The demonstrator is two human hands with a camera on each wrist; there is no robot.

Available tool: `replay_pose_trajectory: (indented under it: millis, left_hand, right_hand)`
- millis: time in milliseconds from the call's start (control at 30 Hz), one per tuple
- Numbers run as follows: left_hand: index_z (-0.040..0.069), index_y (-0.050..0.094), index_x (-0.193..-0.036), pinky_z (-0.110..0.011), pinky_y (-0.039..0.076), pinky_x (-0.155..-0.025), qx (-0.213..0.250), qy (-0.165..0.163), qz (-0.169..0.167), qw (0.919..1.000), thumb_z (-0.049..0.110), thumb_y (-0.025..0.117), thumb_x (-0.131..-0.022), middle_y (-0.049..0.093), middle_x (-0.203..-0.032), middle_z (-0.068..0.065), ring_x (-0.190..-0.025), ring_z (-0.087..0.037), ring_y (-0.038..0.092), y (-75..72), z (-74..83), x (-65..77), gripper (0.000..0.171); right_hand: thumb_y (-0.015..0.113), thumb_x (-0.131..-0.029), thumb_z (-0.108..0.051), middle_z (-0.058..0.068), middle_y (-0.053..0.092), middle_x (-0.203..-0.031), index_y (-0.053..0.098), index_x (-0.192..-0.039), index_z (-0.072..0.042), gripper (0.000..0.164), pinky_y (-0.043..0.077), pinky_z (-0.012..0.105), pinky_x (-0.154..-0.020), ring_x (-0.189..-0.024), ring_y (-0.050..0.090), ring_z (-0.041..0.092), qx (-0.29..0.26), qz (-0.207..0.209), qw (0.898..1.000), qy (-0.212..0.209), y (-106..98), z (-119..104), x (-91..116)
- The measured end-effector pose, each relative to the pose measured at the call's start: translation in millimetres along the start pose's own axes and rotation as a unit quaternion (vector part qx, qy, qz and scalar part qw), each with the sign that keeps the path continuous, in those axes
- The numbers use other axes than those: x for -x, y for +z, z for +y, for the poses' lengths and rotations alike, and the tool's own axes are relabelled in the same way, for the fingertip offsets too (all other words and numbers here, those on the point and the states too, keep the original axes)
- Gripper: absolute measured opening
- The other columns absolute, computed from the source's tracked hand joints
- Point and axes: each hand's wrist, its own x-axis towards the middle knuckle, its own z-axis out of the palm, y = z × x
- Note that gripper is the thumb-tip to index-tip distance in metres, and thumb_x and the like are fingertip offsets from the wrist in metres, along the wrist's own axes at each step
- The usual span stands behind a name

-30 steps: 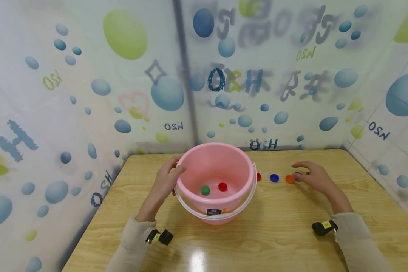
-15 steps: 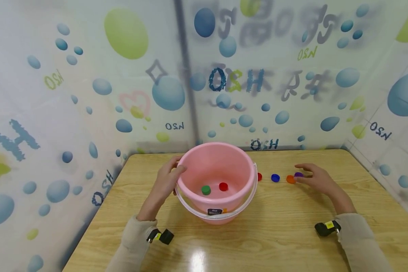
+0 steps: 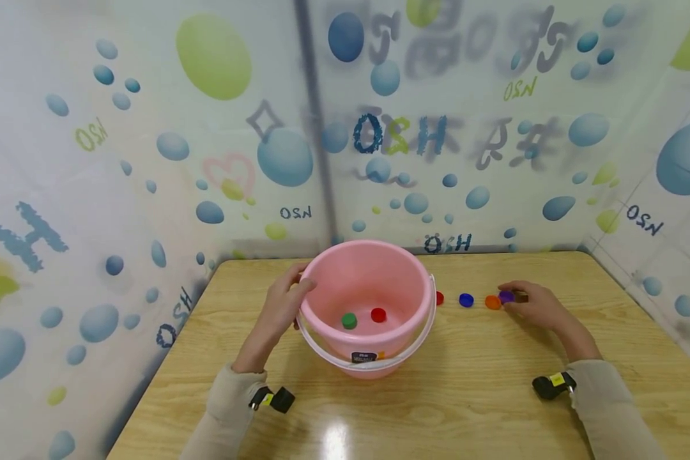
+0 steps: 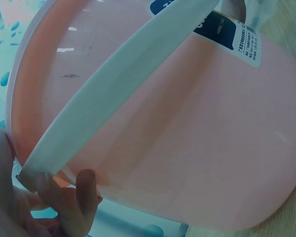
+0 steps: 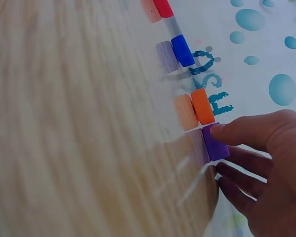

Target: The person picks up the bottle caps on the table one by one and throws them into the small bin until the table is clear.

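Observation:
A pink bucket [image 3: 368, 275] with a white handle [image 3: 374, 365] stands on the table, a green bottle cap [image 3: 349, 321] and a red bottle cap [image 3: 378, 315] lying on its floor. My left hand [image 3: 282, 300] grips the bucket's left rim, thumb over the edge; in the left wrist view its fingers [image 4: 86, 190] curl by the handle's end. At the right, a purple bottle cap [image 5: 216, 143] sits on the table between the thumb and fingers of my right hand [image 3: 535, 305], the thumb pressed to its side in the right wrist view.
Left of the purple cap, in a row, lie an orange bottle cap [image 3: 492, 302], a blue one [image 3: 466, 299] and another red one [image 3: 439, 298], which the bucket partly hides. A patterned curtain [image 3: 379, 128] rises behind the wooden table [image 3: 425, 409].
My right hand has lowered and its fingers have closed in around the purple cap. The left hand and the bucket stay in place.

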Motion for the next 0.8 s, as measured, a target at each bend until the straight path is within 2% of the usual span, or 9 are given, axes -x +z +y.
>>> replay_pose_trajectory:
  millis: [367,600,800]
  left_hand:
    - [0.021,0.061,-0.14,-0.036,0.048,-0.04,-0.012,0.004,0.007,0.9999,0.033,0.057,-0.1,0.06,-0.116,-0.019,-0.047,-0.015,0.052,-0.8,1.6,1.0,0.042]
    - [0.022,0.061,-0.141,-0.031,0.045,-0.04,-0.008,0.003,0.003,1.0,0.034,0.057,-0.1,0.06,-0.118,-0.018,-0.048,-0.015,0.053,0.3,2.0,1.4,0.042]
    - [0.022,0.062,-0.14,-0.03,0.045,-0.04,-0.007,0.002,0.003,1.0,0.034,0.056,-0.101,0.059,-0.119,-0.018,-0.048,-0.015,0.053,0.9,1.6,0.9,0.041]
  right_hand:
    - [0.068,-0.096,-0.011,0.035,0.062,-0.129,0.062,-0.131,0.008,0.041,0.054,0.062,-0.096,-0.114,0.063,0.053,-0.003,-0.006,1.0,0.001,-3.2,-1.8,-0.1]
    - [0.068,-0.095,-0.01,0.033,0.064,-0.124,0.063,-0.128,0.009,0.038,0.055,0.061,-0.095,-0.11,0.065,0.049,0.0,-0.005,1.0,0.001,-4.3,-2.7,0.8]
    - [0.07,-0.094,-0.009,0.033,0.065,-0.122,0.064,-0.126,0.01,0.037,0.055,0.061,-0.094,-0.107,0.066,0.048,0.008,-0.004,1.0,-0.004,-5.0,-3.0,2.7]
